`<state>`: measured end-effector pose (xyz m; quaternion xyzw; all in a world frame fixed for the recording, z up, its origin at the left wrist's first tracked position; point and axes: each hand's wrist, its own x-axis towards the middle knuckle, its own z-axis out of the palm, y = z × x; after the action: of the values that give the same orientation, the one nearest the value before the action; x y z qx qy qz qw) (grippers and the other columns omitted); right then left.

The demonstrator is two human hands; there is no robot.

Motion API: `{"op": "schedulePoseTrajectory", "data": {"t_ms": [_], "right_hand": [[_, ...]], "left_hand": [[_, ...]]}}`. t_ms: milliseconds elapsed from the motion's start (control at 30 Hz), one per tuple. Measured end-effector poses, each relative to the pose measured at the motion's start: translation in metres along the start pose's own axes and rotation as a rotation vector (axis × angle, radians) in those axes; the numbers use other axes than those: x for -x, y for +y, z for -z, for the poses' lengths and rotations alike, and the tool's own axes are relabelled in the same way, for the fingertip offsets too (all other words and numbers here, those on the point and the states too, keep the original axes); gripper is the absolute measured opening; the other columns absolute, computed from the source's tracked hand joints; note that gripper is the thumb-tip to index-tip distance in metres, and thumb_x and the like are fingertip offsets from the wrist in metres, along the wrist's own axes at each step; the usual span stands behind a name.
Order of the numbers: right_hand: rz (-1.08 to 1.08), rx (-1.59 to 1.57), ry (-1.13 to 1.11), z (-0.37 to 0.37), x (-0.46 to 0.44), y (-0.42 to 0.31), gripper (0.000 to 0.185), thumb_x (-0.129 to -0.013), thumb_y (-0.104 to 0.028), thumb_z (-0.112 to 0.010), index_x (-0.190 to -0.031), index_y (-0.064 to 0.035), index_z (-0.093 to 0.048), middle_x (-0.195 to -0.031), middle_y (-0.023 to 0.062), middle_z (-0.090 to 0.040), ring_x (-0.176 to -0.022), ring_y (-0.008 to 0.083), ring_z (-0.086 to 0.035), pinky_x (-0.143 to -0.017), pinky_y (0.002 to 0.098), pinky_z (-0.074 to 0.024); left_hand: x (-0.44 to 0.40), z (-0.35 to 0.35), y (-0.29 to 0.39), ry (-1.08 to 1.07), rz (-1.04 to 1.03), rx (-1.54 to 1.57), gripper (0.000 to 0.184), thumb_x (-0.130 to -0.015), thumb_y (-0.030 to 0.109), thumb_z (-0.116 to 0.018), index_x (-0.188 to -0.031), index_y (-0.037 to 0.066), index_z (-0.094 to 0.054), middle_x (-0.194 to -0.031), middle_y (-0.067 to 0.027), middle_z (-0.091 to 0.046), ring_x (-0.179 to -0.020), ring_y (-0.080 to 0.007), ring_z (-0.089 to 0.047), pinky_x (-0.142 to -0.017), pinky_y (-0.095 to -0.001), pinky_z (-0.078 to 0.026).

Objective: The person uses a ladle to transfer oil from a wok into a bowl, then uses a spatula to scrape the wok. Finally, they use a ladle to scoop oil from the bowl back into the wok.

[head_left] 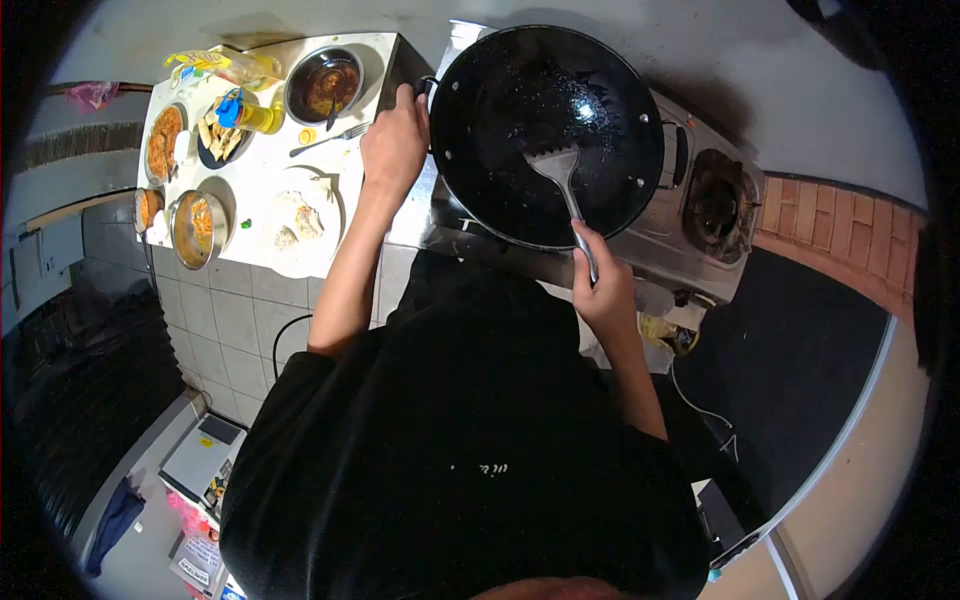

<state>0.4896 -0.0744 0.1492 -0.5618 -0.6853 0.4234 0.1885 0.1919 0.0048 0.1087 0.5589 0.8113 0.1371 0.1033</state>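
Note:
A large black wok (490, 185) sits on the gas stove (635, 235) in front of me, its inside dark and shiny with small drops or specks. My left hand (396, 145) is closed around the wok's left side handle (428, 84). In my right hand (606, 285) is the handle of a slotted metal spatula (556, 165), fingers wrapped round it. The spatula's flat head rests in or just over the middle of the wok; I cannot tell whether it touches. The wok's right handle (681, 155) is free.
Right of the wok is a second burner (716, 205). At left, a white table (255, 180) bears a pot of brown sauce (325, 85), a fork (330, 140), an oil bottle (250, 113), a plate of pale food (300, 225) and a metal bowl of shredded orange food (198, 230).

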Motion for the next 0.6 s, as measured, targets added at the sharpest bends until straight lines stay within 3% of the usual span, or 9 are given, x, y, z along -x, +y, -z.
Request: {"op": "schedulePoseTrajectory", "data": {"t_ms": [100,167,267,367,500,600], "right_hand": [[-0.004,0.005,-0.025,0.004,0.007,0.008,0.037,-0.093,-0.003,-0.053,-0.129,-0.0011,-0.056,-0.107,0.0295,-0.065,-0.093,0.0349,-0.07,-0.076,0.0378,-0.0522],[0.245,0.089,0.097,-0.001,0.019,0.024,0.036,-0.093,-0.004,-0.053,-0.128,-0.0011,-0.056,-0.103,0.0307,-0.065,-0.091,0.0365,-0.07,-0.074,0.0387,-0.0525],[0.123,0.042,0.035,-0.008,0.001,0.01,0.036,-0.093,-0.004,-0.053,-0.129,-0.0011,-0.056,-0.101,0.0302,-0.065,-0.09,0.0377,-0.069,-0.074,0.04,-0.0526],[0.166,0.054,0.102,-0.016,-0.022,0.002,0.035,-0.093,-0.005,-0.053,-0.129,-0.0018,-0.055,-0.102,0.0292,-0.065,-0.09,0.0385,-0.069,-0.075,0.0402,-0.0526],[0.007,0.051,0.039,0.007,0.01,-0.014,0.036,-0.094,-0.005,-0.053,-0.129,-0.0036,-0.054,-0.106,0.0266,-0.066,-0.092,0.0393,-0.068,-0.076,0.0396,-0.0523],[0.055,0.062,0.037,0.019,0.023,-0.017,0.035,-0.095,-0.008,-0.052,-0.129,-0.0041,-0.054,-0.104,0.0245,-0.067,-0.087,0.0342,-0.07,-0.075,0.0372,-0.0517]], "left_hand": [[-0.003,-0.004,-0.001,0.025,-0.01,0.016,0.03,-0.102,0.032,-0.041,-0.1,0.004,-0.051,-0.07,-0.0248,-0.065,-0.069,-0.0443,-0.065,-0.061,-0.0542,-0.051],[-0.005,-0.004,0.0,0.02,-0.011,0.01,0.029,-0.101,0.032,-0.041,-0.099,0.004,-0.05,-0.07,-0.0247,-0.065,-0.068,-0.0443,-0.065,-0.061,-0.0542,-0.051],[-0.003,-0.001,0.0,0.016,-0.023,0.004,0.029,-0.101,0.032,-0.042,-0.099,0.004,-0.051,-0.07,-0.0248,-0.065,-0.068,-0.0441,-0.065,-0.061,-0.0541,-0.051],[-0.002,-0.003,-0.001,0.02,-0.032,0.014,0.029,-0.101,0.031,-0.042,-0.099,0.004,-0.051,-0.07,-0.0252,-0.065,-0.069,-0.0441,-0.065,-0.062,-0.0541,-0.051],[-0.005,-0.004,-0.003,0.031,-0.031,0.022,0.029,-0.101,0.031,-0.042,-0.098,0.004,-0.051,-0.07,-0.0252,-0.064,-0.069,-0.0443,-0.065,-0.062,-0.0542,-0.051],[-0.005,-0.004,-0.001,0.042,-0.037,0.026,0.03,-0.101,0.031,-0.041,-0.097,0.004,-0.051,-0.069,-0.025,-0.064,-0.069,-0.0445,-0.064,-0.062,-0.0539,-0.051]]}}
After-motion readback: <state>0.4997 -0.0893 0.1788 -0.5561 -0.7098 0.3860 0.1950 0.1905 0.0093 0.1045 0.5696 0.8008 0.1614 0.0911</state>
